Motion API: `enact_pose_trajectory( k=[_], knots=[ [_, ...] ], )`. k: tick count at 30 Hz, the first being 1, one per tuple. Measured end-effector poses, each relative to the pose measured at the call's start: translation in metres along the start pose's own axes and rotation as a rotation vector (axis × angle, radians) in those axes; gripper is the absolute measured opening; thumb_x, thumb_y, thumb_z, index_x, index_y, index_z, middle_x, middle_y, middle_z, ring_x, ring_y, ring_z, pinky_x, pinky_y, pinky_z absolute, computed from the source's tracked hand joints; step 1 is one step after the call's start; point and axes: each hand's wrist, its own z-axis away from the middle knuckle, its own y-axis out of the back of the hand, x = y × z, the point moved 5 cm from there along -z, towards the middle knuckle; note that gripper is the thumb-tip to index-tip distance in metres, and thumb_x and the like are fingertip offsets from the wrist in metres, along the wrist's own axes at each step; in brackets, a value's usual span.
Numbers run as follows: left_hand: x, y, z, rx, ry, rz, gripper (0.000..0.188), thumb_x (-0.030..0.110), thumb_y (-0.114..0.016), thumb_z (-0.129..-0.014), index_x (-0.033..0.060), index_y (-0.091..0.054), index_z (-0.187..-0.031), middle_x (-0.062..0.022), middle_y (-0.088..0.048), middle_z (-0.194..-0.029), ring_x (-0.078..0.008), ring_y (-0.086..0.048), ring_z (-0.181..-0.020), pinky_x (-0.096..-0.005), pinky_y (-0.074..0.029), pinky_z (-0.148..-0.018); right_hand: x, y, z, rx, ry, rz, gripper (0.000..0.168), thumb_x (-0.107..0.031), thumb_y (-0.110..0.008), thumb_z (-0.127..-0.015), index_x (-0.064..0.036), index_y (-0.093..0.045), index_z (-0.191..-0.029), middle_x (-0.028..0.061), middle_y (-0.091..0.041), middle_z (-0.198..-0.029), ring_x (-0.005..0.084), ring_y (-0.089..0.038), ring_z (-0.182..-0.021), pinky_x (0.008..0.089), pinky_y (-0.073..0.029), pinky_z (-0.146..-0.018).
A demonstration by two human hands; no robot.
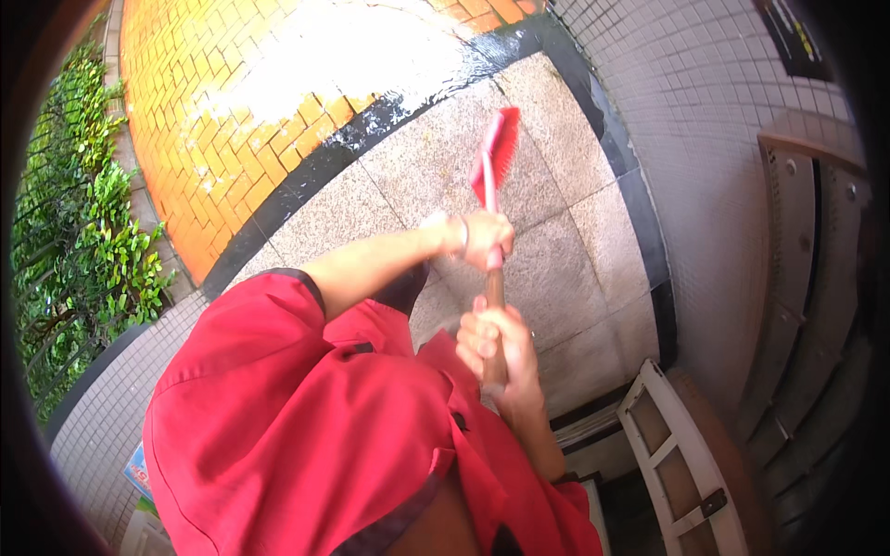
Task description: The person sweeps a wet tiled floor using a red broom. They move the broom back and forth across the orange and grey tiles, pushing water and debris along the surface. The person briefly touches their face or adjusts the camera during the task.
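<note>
My left hand (488, 240) is closed around the shaft of a broom (494, 285), nearer its head. Lower down, close to my body, my right hand (499, 342) grips the brown upper end of the same shaft. The red broom head (496, 149) has its red bristles turned to the right. It is over the speckled stone floor tiles (445, 149); I cannot tell whether the bristles touch them. My red shirt (313, 417) fills the lower middle of the view.
Wet orange brick paving (271, 149) lies beyond a dark stone border (306, 170). A tiled wall (667, 125) rises on the right, with metal boxes (799, 257) on it. An open white door frame (671, 452) stands at lower right. Leafy plants (104, 229) and a fence line the left.
</note>
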Motion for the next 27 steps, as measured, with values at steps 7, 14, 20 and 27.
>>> enact_pose_trajectory(
  k=[7, 14, 20, 27],
  knots=[
    [-0.15, 0.112, 0.019, 0.013, 0.344, -0.554, 0.017, 0.026, -0.066, -0.057, 0.0093, -0.062, -0.059, -0.0126, -0.06, -0.061, -0.0322, -0.061, -0.061, -0.0394, -0.05, -0.062, -0.054, -0.019, -0.143, -0.393, -0.051, -0.038, 0.008, -0.007, -0.041, -0.089, -0.003, -0.047, -0.093, -0.0062, -0.035, -0.053, 0.0033, -0.034, -0.036, 0.0212, -0.029, -0.03],
    [-0.028, 0.099, -0.009, 0.174, 0.106, -0.276, 0.019, 0.025, -0.066, -0.048, 0.0087, -0.058, -0.05, -0.0102, -0.054, -0.053, -0.0303, -0.053, -0.059, -0.0409, -0.046, -0.058, -0.044, -0.016, -0.026, -0.101, 0.098, 0.209, 0.014, -0.001, -0.042, -0.085, -0.003, -0.044, -0.098, -0.0035, -0.035, -0.05, 0.0064, -0.032, -0.031, 0.0231, -0.025, -0.025],
    [0.041, 0.011, -0.12, 0.185, -0.336, 0.126, 0.015, 0.019, -0.065, -0.057, 0.0045, -0.061, -0.06, -0.0152, -0.058, -0.06, -0.0326, -0.059, -0.066, -0.0402, -0.049, -0.064, -0.071, -0.012, 0.072, 0.426, 0.197, 0.417, 0.014, -0.003, -0.05, -0.08, -0.009, -0.042, -0.09, -0.003, -0.032, -0.053, 0.0069, -0.028, -0.038, 0.0212, -0.023, -0.035],
    [-0.038, 0.07, -0.162, -0.175, -0.055, 0.128, 0.011, 0.017, -0.062, -0.06, 0.0062, -0.064, -0.06, -0.0154, -0.061, -0.06, -0.0337, -0.06, -0.06, -0.0405, -0.05, -0.055, -0.162, -0.044, -0.024, 0.157, 0.056, 0.213, 0.022, -0.011, -0.047, -0.085, -0.015, -0.037, -0.067, -0.0052, -0.032, -0.053, 0.0068, -0.03, -0.041, 0.0227, -0.026, -0.039]
  ],
)
